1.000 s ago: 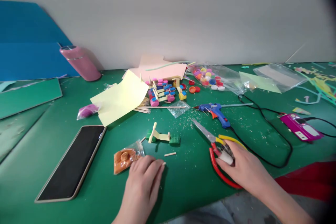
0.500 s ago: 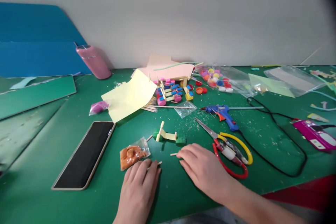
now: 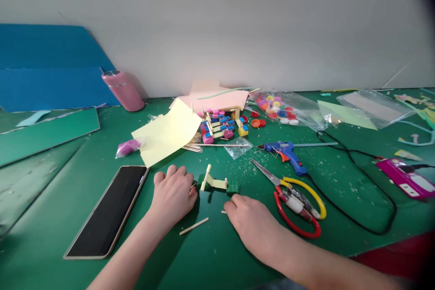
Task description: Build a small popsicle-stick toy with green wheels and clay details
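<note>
We have our left hand (image 3: pixel 174 191) curled, fingers bunched, just left of the small stick model with green wheels (image 3: pixel 217 184), which stands on the green table (image 3: pixel 210 267), and we cannot tell what those fingers grip. Our right hand (image 3: pixel 249 219) lies low near the model, fingers drawn together over a short stick (image 3: pixel 223 212) whose end pokes out, though we cannot see whether they pinch it. Between our hands lies a loose wooden stick (image 3: pixel 194 226), with red-and-yellow-handled scissors (image 3: pixel 297 228) to the right.
</note>
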